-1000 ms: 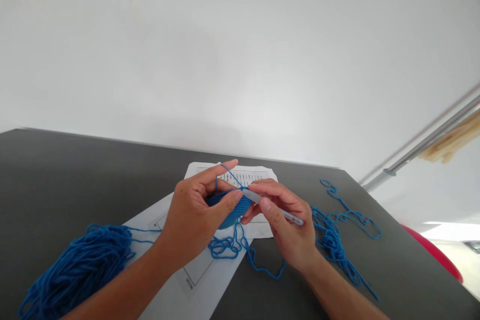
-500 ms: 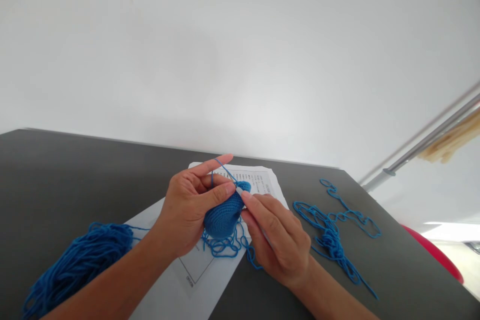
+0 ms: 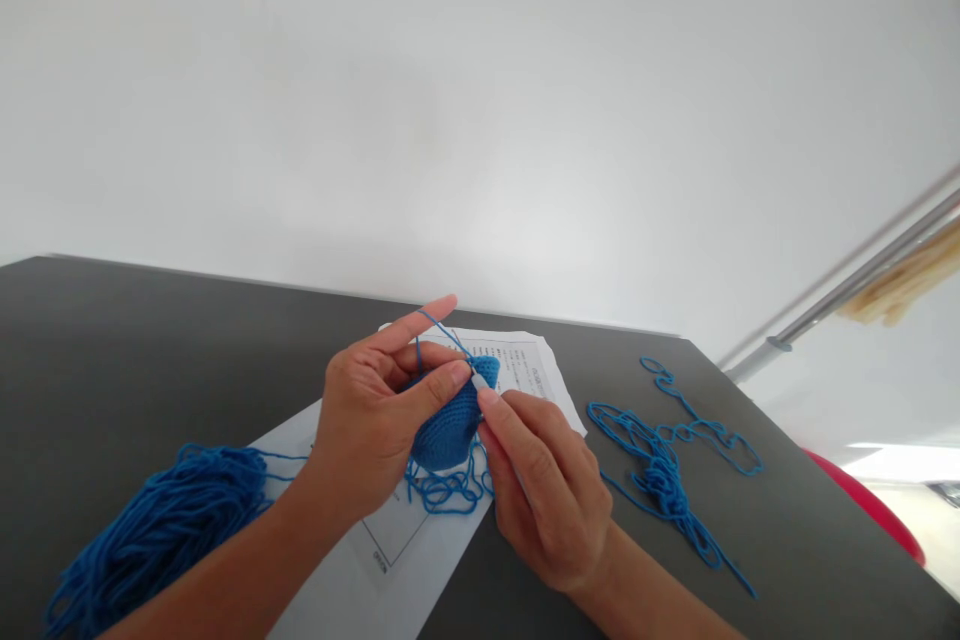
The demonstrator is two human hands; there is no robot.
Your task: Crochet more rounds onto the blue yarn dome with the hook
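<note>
A blue crocheted piece [image 3: 448, 428], rounded and cup-like, is pinched between the thumb and fingers of my left hand [image 3: 375, 410]. Over that hand's raised index finger runs a strand of blue yarn [image 3: 442, 328], stretched down to the top edge of the piece. My right hand [image 3: 551, 490] grips a crochet hook [image 3: 479, 381] with a pale grey handle, its tip at the stitches beside my left thumb. Most of the hook's handle is hidden in my right fingers. Loose yarn loops [image 3: 448, 494] lie below the piece.
Printed paper sheets [image 3: 360, 585] lie beneath my hands on the dark table [image 3: 187, 340]. At the left is a thick blue skein [image 3: 165, 530], partly behind my left forearm. A tangled blue yarn bundle [image 3: 664, 485] lies at the right. Behind the table stands a white wall [image 3: 420, 120].
My left index finger has lifted slightly, and the left hand has shifted a little left. My right hand has moved slightly left and down with the hook, whose pale handle shows more.
</note>
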